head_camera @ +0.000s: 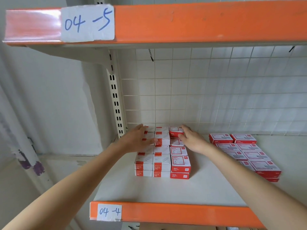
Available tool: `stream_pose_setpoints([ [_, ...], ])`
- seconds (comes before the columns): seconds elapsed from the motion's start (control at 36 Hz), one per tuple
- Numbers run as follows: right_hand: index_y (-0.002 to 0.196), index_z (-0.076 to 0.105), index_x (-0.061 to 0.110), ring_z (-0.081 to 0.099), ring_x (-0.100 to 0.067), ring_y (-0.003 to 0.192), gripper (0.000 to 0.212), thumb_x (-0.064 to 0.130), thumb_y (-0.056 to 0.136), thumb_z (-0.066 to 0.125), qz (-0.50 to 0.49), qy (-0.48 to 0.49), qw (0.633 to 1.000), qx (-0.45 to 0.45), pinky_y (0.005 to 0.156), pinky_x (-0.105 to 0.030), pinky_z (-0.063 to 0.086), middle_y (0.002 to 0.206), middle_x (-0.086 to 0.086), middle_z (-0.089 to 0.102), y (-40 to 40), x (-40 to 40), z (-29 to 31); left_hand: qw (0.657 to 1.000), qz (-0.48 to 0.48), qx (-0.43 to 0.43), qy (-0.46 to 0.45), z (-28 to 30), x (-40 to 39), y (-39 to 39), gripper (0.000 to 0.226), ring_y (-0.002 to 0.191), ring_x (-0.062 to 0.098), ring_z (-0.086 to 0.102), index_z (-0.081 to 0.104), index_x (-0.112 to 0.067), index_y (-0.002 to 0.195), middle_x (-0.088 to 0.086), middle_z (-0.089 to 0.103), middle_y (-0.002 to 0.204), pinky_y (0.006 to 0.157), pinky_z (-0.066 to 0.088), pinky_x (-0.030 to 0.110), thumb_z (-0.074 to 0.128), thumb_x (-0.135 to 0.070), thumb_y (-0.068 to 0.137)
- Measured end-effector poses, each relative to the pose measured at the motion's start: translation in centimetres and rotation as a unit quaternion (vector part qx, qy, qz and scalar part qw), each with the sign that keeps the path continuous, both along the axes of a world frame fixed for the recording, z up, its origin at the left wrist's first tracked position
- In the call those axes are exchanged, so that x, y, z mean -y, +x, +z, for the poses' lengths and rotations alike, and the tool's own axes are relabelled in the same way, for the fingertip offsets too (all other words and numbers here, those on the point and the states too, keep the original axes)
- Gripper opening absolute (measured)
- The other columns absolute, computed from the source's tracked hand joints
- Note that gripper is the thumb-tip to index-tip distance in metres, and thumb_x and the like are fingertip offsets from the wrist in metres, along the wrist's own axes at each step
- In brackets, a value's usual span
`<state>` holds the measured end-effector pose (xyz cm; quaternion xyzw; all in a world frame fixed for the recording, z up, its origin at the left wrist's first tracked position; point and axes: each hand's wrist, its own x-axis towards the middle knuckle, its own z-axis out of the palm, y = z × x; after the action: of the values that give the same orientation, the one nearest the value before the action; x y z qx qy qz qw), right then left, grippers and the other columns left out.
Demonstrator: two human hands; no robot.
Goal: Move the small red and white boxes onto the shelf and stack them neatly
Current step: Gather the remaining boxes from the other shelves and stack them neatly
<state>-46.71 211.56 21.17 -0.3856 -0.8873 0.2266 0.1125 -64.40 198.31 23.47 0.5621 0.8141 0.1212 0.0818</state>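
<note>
Several small red and white boxes (162,161) stand stacked in three rows on the white shelf (166,190), reaching back to the wire grid. My left hand (138,139) lies flat with straight fingers against the left side and top of the rear boxes. My right hand (191,138) rests with straight fingers on the right side of the rear box (175,130) in the right row, thumb touching its front. Neither hand grips a box.
A second block of wider red boxes (245,151) sits on the shelf to the right. A white wire grid (199,88) backs the shelf. Orange shelf edges carry the labels "04-5" (88,22) above and "04-4" (109,212) below. A slotted upright (115,97) stands at left.
</note>
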Motion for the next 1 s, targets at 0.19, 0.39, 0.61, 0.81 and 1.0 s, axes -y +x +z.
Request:
stream_pose_setpoints([
  [0.19, 0.148, 0.02, 0.014, 0.025, -0.023, 0.14, 0.057, 0.042, 0.1, 0.033, 0.038, 0.148, 0.98, 0.127, 0.113, -0.038, 0.026, 0.154, -0.006, 0.025, 3.7, -0.2, 1.6, 0.979, -0.067, -0.191, 0.007, 2.3, -1.3, 2.5, 0.06, 0.123, 0.023, 0.046, 0.039, -0.017, 0.139, 0.003, 0.047, 0.139, 0.098, 0.044, 0.037, 0.042, -0.055, 0.092],
  [0.39, 0.145, 0.028, 0.014, 0.027, -0.022, 0.137, 0.055, 0.043, 0.099, 0.035, 0.058, 0.214, 0.96, 0.173, 0.111, -0.036, 0.026, 0.149, -0.006, 0.034, 9.1, -3.6, 2.1, 0.962, -0.127, -0.238, 0.04, 2.0, -5.1, 7.5, 0.056, 0.119, 0.024, 0.048, 0.046, -0.015, 0.132, 0.005, 0.051, 0.133, 0.097, 0.043, 0.038, 0.039, -0.055, 0.093],
  [0.61, 0.145, 0.027, 0.011, 0.026, -0.02, 0.139, 0.054, 0.039, 0.1, 0.034, 0.054, 0.208, 0.962, 0.17, 0.113, -0.033, 0.024, 0.151, -0.006, 0.029, 16.9, -8.6, 2.5, 0.971, -0.137, -0.197, 0.02, 0.6, -10.5, 14.3, 0.058, 0.124, 0.028, 0.046, 0.044, -0.012, 0.135, 0.009, 0.047, 0.137, 0.098, 0.041, 0.037, 0.038, -0.052, 0.095],
  [0.81, 0.148, 0.014, 0.004, 0.019, -0.023, 0.143, 0.061, 0.036, 0.1, 0.035, -0.075, -0.017, 0.997, -0.011, 0.114, -0.03, 0.017, 0.156, -0.011, 0.018, 20.7, -12.0, -0.2, 0.988, 0.001, 0.14, 0.059, -3.3, -14.1, 18.0, 0.075, 0.128, 0.036, 0.043, 0.039, 0.002, 0.137, 0.023, 0.046, 0.138, 0.105, 0.034, 0.037, 0.032, -0.058, 0.092],
  [1.0, 0.12, 0.051, 0.008, 0.062, -0.023, 0.101, 0.034, 0.032, 0.101, 0.036, -0.072, -0.332, 0.913, -0.227, 0.102, -0.044, 0.043, 0.116, -0.009, 0.064, 19.5, -11.5, -3.0, 0.895, -0.005, 0.434, 0.098, -4.7, -14.4, 20.9, 0.037, 0.09, 0.027, 0.067, 0.063, -0.008, 0.101, 0.016, 0.069, 0.101, 0.085, 0.054, 0.039, 0.034, -0.031, 0.102],
])
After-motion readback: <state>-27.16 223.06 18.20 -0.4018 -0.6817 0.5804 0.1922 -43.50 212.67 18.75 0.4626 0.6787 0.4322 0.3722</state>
